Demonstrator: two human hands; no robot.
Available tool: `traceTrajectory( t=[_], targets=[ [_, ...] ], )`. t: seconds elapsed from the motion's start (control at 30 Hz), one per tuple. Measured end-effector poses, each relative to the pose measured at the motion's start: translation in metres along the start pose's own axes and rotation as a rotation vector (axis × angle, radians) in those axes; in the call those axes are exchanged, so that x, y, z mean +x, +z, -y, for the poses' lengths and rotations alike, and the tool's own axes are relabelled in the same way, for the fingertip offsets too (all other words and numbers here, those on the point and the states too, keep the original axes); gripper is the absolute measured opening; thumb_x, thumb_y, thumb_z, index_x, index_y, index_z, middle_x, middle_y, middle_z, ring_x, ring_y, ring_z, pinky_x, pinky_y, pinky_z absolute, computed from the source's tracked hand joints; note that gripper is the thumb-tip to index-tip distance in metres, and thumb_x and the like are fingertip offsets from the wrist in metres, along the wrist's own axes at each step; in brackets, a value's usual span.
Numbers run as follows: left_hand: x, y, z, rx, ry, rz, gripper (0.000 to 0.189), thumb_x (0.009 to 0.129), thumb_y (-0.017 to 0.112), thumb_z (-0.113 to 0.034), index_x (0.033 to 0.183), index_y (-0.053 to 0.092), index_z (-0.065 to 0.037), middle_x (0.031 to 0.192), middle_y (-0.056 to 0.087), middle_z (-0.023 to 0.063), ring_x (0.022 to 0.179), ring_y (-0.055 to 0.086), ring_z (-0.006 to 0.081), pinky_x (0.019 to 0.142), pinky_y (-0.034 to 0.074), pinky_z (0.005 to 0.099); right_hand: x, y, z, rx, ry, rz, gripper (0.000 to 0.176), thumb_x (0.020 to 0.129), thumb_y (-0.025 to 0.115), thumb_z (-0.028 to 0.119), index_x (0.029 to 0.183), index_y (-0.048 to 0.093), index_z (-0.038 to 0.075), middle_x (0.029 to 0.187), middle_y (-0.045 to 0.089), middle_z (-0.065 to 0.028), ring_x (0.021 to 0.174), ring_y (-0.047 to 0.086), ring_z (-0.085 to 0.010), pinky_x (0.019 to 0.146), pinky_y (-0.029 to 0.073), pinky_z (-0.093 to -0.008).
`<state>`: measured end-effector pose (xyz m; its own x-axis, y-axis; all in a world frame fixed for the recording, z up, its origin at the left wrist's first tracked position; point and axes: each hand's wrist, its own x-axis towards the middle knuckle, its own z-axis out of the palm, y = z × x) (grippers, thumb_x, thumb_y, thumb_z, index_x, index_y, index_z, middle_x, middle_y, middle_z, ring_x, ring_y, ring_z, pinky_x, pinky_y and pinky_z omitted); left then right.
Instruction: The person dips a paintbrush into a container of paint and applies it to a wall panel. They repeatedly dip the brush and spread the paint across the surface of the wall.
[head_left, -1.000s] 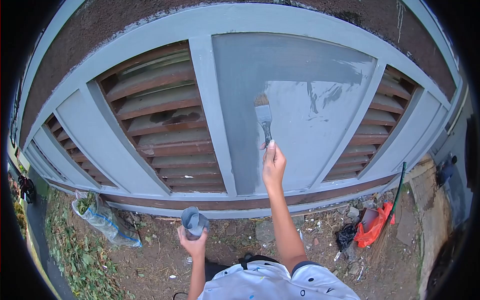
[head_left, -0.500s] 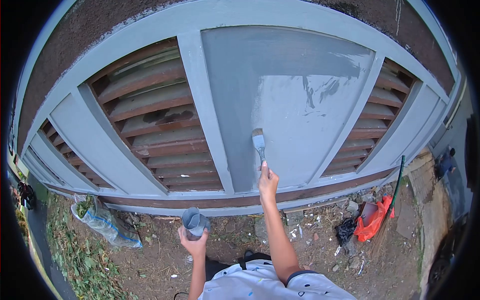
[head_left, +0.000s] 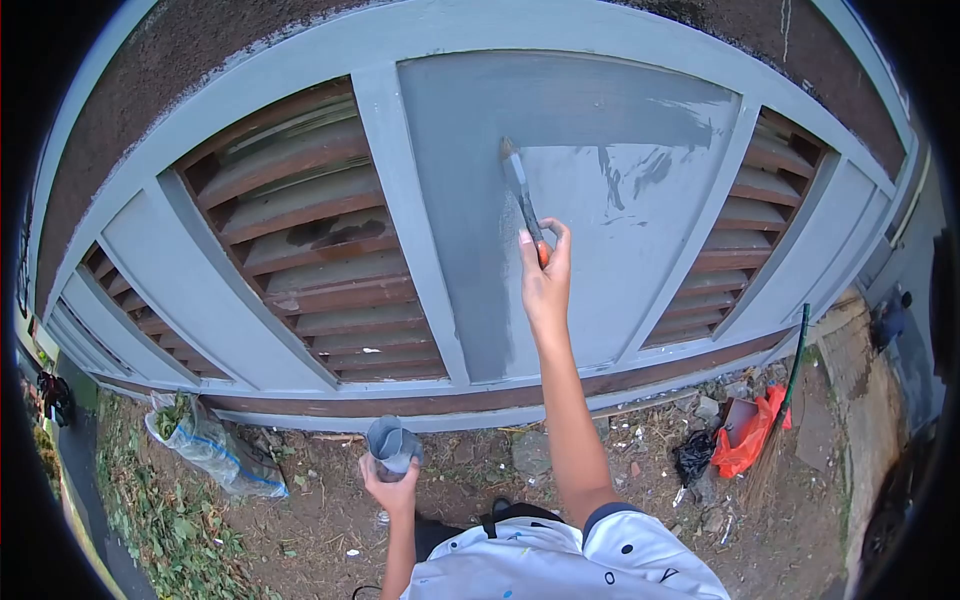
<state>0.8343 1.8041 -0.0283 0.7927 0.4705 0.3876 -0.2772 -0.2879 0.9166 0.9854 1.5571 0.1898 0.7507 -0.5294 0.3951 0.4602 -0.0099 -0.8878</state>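
My right hand (head_left: 546,268) grips a paintbrush (head_left: 517,180) by its dark handle with an orange end. The bristles point up and touch or nearly touch the panel (head_left: 600,260). Darker grey paint covers the panel's top and left side; the middle and lower right are a lighter grey with a few dark smears. Down at the lower left, my left hand (head_left: 392,484) is wrapped round a paint-smeared cup (head_left: 394,444). Grey paint coats the inside of the cup.
Slatted louvres (head_left: 310,235) with brown slats flank the panel. On the ground stand a clear sack of leaves (head_left: 215,448), an orange plastic bag (head_left: 745,440) and a black bag (head_left: 694,458). A green-handled broom (head_left: 793,365) leans at the right. A person (head_left: 890,320) is at the far right.
My right hand has moved the brush up the panel's left part, tilting it. The dark paint strip there now looks wider. My left hand and the cup have barely moved.
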Motion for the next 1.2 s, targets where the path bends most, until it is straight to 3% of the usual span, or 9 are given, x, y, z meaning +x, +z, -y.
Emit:
traceTrajectory(
  t=[0.1,0.23,0.33,0.4,0.5,0.7,0.8,1.03,1.2],
  targets=[
    [-0.002,-0.004,0.004,0.031,0.015,0.008,0.050,0.057,0.079,-0.002,0.100,0.054,0.004,0.101,0.046,0.0071,0.091,0.055,0.0192,0.078,0.047,0.0304,0.011,0.001,-0.006,0.203,0.210,0.167,0.026,0.095,0.052,0.029,0.104,0.051,0.004,0.062,0.038,0.0058,0.050,0.032,-0.0028,0.044,0.025,-0.0197],
    [-0.001,-0.008,0.010,-0.004,-0.011,-0.023,0.050,0.057,0.079,-0.003,0.100,0.054,0.004,0.100,0.047,0.0066,0.091,0.055,0.0191,0.079,0.046,0.0307,0.005,0.000,-0.010,0.297,0.265,0.194,0.033,0.097,0.047,0.036,0.099,0.055,0.005,0.058,0.034,0.0066,0.048,0.031,-0.0013,0.041,0.022,-0.0191],
    [0.000,-0.011,0.007,0.024,-0.014,-0.028,0.050,0.057,0.078,-0.003,0.100,0.054,0.003,0.100,0.047,0.0064,0.091,0.055,0.0190,0.079,0.046,0.0306,0.004,0.001,-0.023,0.237,0.261,0.161,0.042,0.098,0.042,0.040,0.087,0.058,0.004,0.054,0.031,0.0066,0.047,0.031,-0.0022,0.041,0.021,-0.0212],
    [0.001,-0.010,0.008,0.056,0.004,-0.032,0.050,0.057,0.078,-0.003,0.100,0.054,0.003,0.100,0.047,0.0063,0.091,0.055,0.0189,0.079,0.046,0.0305,0.005,0.003,-0.039,0.075,0.162,0.020,0.045,0.097,0.042,0.040,0.077,0.058,0.003,0.052,0.030,0.0061,0.046,0.029,-0.0035,0.041,0.021,-0.0236],
    [0.000,-0.009,0.010,0.073,-0.004,-0.033,0.049,0.056,0.078,-0.002,0.099,0.054,0.004,0.099,0.047,0.0061,0.091,0.055,0.0187,0.079,0.046,0.0302,-0.010,-0.001,-0.069,0.032,0.226,-0.067,0.047,0.097,0.042,0.040,0.075,0.058,0.003,0.052,0.031,0.0057,0.044,0.029,-0.0045,0.041,0.021,-0.0253],
    [-0.003,-0.009,0.009,0.098,0.008,-0.045,0.048,0.055,0.078,-0.003,0.096,0.054,0.004,0.098,0.048,0.0078,0.089,0.054,0.0211,0.079,0.045,0.0320,-0.088,-0.037,-0.159,0.036,0.574,-0.097,0.044,0.097,0.043,0.043,0.078,0.054,0.005,0.046,0.027,0.0086,0.037,0.025,-0.0036,0.035,0.019,-0.0230],
    [0.000,-0.009,0.009,0.104,0.011,-0.054,0.048,0.054,0.079,-0.003,0.095,0.054,0.004,0.098,0.049,0.0087,0.090,0.054,0.0223,0.079,0.045,0.0330,-0.117,-0.051,-0.184,-0.004,0.489,-0.097,0.044,0.097,0.043,0.043,0.078,0.054,0.004,0.047,0.028,0.0084,0.038,0.025,-0.0031,0.036,0.020,-0.0221],
    [0.000,0.001,0.009,0.046,0.006,-0.038,0.047,0.056,0.078,-0.001,0.096,0.053,0.005,0.099,0.047,0.0082,0.090,0.053,0.0213,0.079,0.046,0.0323,-0.034,-0.001,-0.057,0.169,0.186,0.039,0.045,0.098,0.043,0.038,0.072,0.054,0.003,0.051,0.028,0.0082,0.045,0.026,-0.0016,0.042,0.018,-0.0226],
    [-0.001,0.005,0.003,-0.009,-0.030,0.005,0.048,0.057,0.078,0.000,0.097,0.053,0.005,0.101,0.045,0.0076,0.092,0.054,0.0203,0.080,0.047,0.0309,-0.022,-0.002,-0.050,0.052,0.346,-0.009,0.045,0.097,0.044,0.041,0.074,0.055,0.003,0.049,0.027,0.0080,0.042,0.026,-0.0026,0.040,0.019,-0.0232]
  ],
)
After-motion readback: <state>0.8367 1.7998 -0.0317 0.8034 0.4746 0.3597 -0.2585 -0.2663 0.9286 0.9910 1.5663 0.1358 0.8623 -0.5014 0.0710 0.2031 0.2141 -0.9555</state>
